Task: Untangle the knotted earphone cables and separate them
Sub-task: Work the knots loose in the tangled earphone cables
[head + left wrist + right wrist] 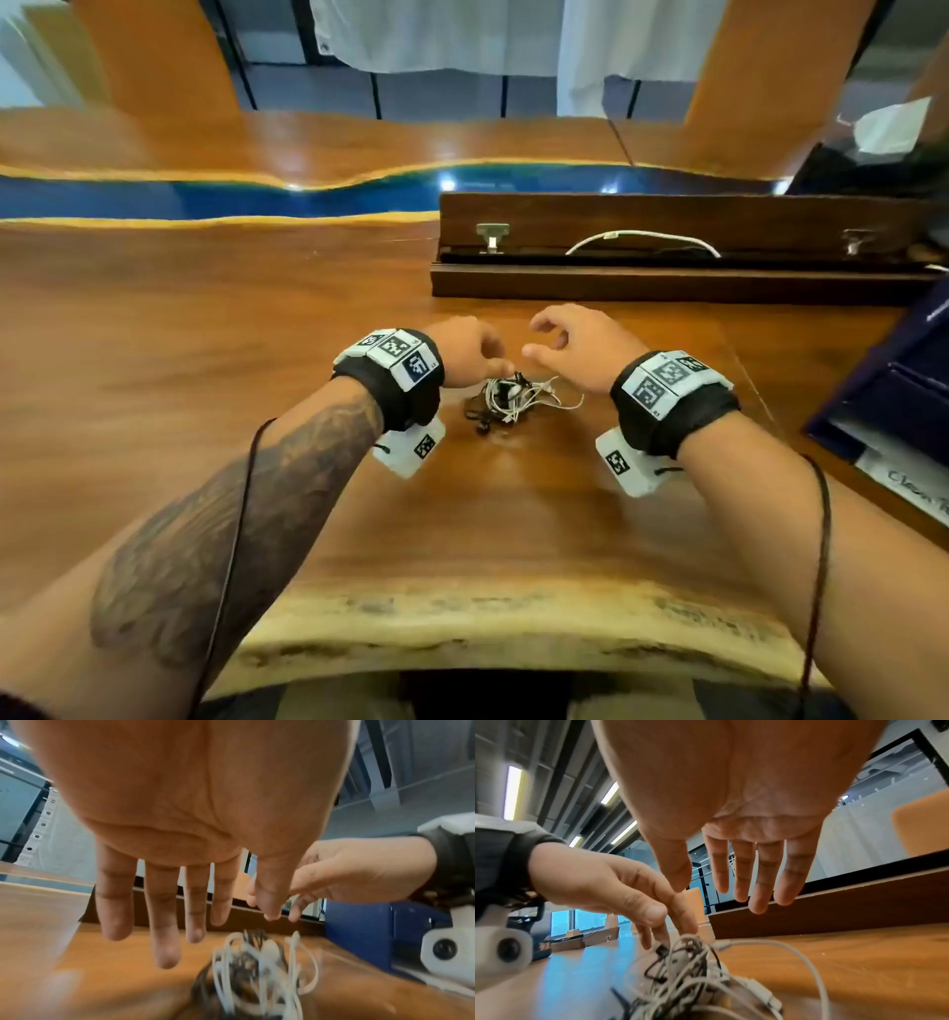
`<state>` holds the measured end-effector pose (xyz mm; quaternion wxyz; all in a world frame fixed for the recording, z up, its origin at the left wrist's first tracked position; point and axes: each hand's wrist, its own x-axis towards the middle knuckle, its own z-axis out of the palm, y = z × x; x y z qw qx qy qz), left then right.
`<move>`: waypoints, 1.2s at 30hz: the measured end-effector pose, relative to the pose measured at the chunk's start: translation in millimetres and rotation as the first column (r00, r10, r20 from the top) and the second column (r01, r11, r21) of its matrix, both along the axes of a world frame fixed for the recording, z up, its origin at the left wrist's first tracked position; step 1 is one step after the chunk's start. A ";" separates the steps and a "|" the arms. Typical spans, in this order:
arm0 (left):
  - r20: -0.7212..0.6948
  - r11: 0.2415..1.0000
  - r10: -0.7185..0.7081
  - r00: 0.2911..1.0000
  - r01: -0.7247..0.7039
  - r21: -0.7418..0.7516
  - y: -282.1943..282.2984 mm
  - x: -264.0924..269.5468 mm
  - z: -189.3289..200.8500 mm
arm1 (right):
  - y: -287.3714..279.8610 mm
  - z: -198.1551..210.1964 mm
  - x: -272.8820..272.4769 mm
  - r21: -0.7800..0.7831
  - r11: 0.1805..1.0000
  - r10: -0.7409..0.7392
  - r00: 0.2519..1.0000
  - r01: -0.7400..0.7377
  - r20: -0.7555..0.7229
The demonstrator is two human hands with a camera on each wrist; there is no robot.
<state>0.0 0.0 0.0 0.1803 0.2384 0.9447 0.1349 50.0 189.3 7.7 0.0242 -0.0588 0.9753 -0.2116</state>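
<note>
A broad wooden tabletop [205, 360] with a blue resin band across its far part fills the scene. On its far right lies a long dark wooden box [667, 246], with a white cord [642, 237] arching in front of its raised lid. A dark blue case [893, 401] sits at the right edge.

Both forearms reach in from the near side, each with a black wrist strap carrying printed markers. The left hand [470, 349] hangs just above the tangle with fingers straight and slightly spread, holding nothing. The right hand [580, 344] hovers beside it, fingers loosely extended, thumb apart, also holding nothing.

Between and just near of the two hands, the knotted earphone cables [513, 398], white and black strands wound together, lie on the tabletop, one white loop trailing right.
</note>
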 end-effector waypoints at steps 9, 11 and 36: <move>-0.101 0.996 0.087 0.991 -0.089 -0.023 19.1 31.1 -38.9 | -5.4 -22.4 20.5 0.111 0.993 0.026 0.997 -0.034 0.076; -0.098 0.994 0.099 0.990 -0.094 0.056 20.0 33.8 -39.7 | -5.9 -25.1 20.6 0.096 0.995 0.026 0.996 -0.034 0.081; 0.258 0.178 0.123 0.958 -0.277 0.944 11.9 -25.6 -56.7 | -0.2 -46.6 -36.6 -0.901 0.433 -0.266 0.959 0.025 -0.101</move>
